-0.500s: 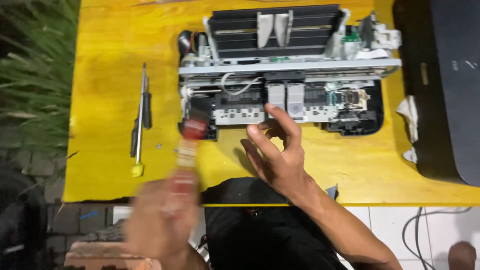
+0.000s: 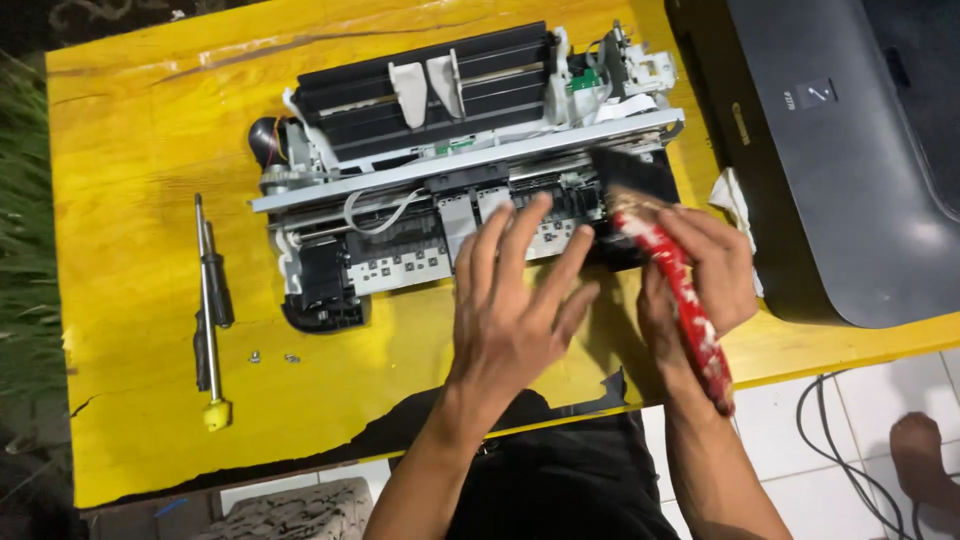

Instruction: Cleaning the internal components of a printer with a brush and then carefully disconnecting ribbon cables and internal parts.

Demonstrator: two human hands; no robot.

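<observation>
An opened printer mechanism (image 2: pixel 450 170) with black and white parts lies on the yellow table (image 2: pixel 130 150). My left hand (image 2: pixel 515 300) rests flat on its front edge, fingers spread and holding nothing. My right hand (image 2: pixel 700 270) grips a paintbrush (image 2: pixel 680 290) with a red patterned handle. The brush's black bristles touch the right end of the printer mechanism.
Two screwdrivers (image 2: pixel 208 300) lie on the table's left side, with small screws (image 2: pixel 270 356) beside them. A black printer cover (image 2: pixel 850 150) stands at the right, a white cloth (image 2: pixel 735 200) against it. Cables (image 2: pixel 830 430) and a foot (image 2: pixel 920 450) are on the tiled floor.
The brush was low at the front left in a blurred hand; now my right hand holds it at the printer's right end. My left hand now lies on the printer.
</observation>
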